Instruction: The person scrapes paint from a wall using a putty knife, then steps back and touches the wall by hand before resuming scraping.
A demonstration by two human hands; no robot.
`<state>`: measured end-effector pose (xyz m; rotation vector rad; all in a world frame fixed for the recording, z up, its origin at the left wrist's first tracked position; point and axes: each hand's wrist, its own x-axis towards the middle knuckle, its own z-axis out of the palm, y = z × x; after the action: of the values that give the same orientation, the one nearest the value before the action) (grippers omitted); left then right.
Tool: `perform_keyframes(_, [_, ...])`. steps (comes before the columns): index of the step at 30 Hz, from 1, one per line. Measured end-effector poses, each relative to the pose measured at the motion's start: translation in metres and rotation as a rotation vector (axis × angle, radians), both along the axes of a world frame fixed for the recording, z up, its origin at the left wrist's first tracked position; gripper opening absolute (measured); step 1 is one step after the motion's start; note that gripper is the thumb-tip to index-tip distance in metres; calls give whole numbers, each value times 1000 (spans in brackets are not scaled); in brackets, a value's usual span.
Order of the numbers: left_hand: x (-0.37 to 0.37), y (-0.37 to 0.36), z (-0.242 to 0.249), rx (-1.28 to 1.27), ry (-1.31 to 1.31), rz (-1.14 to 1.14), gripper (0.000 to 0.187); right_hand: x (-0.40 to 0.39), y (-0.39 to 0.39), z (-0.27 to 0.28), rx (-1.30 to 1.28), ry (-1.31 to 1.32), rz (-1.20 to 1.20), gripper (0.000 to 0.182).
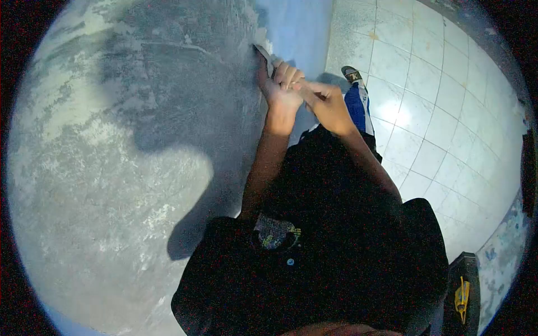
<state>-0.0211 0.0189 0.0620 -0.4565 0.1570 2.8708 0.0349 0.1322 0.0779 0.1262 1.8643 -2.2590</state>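
Beyond our black shirt (342, 252), our left forearm (263, 168) and right forearm (372, 162) converge. Our left hand (281, 94) curls its fingers closed; our right hand (328, 106), fingers bent, meets it ahead of the shirt.

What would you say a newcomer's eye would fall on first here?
Probably the left hand, above centre, gripping a thin blade at the patchy grey wall, with the right hand close beside it. Next might come the large dark shadow across the wall's upper part, then the pale tiled floor at right.
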Motion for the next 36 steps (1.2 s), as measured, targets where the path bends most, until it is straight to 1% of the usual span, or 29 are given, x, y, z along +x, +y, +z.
perform_keyframes(2, [-2,-7,-2,45,31,-26,44,-2,-5,-2,26,9,12,26])
perform_keyframes(5, [-14,5,1,-5,-62,-6,46,-16,10,0,25,-231,114,22])
perform_keyframes(6, [-12,6,4,-45,-104,-11,46,-12,12,8,-26,-222,71,24])
perform_keyframes(9, [9,-8,-17,14,175,-29,31,0,6,7,-150,-193,79,26])
perform_keyframes(10, [11,-7,-11,-48,138,-3,35,-2,9,10,-104,-265,121,26])
perform_keyframes(11, [7,1,0,-125,84,16,35,-7,16,11,-37,-212,153,27])
perform_keyframes(13, [2,18,15,-270,-32,60,37,-15,27,19,-44,-330,172,29])
perform_keyframes(14, [0,18,11,-232,-61,52,40,-12,27,20,-51,-312,156,29])
perform_keyframes(17, [5,5,2,-38,-6,31,40,-9,21,18,-53,-250,120,29])
perform_keyframes(18, [-1,5,-3,-95,-77,59,44,-12,22,13,-46,-242,121,29])
perform_keyframes(19, [-5,11,4,-147,-98,79,45,-13,22,10,-39,-238,121,29])
perform_keyframes(20, [-10,23,16,-193,-126,99,45,-18,28,20,-48,-331,103,29])
perform_keyframes(21, [-10,31,22,-238,-156,118,46,-17,28,15,-35,-294,104,30])
perform_keyframes(22, [-11,27,10,-221,-137,139,48,-14,27,8,-23,-262,105,30])
perform_keyframes(25, [-1,10,-2,-60,-28,38,47,-5,21,8,-51,-228,94,29])
perform_keyframes(26, [-1,5,0,-152,-42,14,48,-5,18,10,-64,-228,99,29])
perform_keyframes(29, [-13,23,1,-230,-76,86,50,-13,22,4,-31,-159,83,28])
perform_keyframes(30, [-15,25,0,-197,-114,133,49,-15,25,2,-32,-156,90,28])
perform_keyframes(33, [-3,9,-1,-95,-63,39,49,-5,17,7,12,-132,47,26])
perform_keyframes(34, [-1,2,0,-20,-72,4,51,-2,12,9,4,-110,42,26])
perform_keyframes(36, [-12,1,-3,-72,-6,-33,53,-4,4,-3,2,-85,6,26])
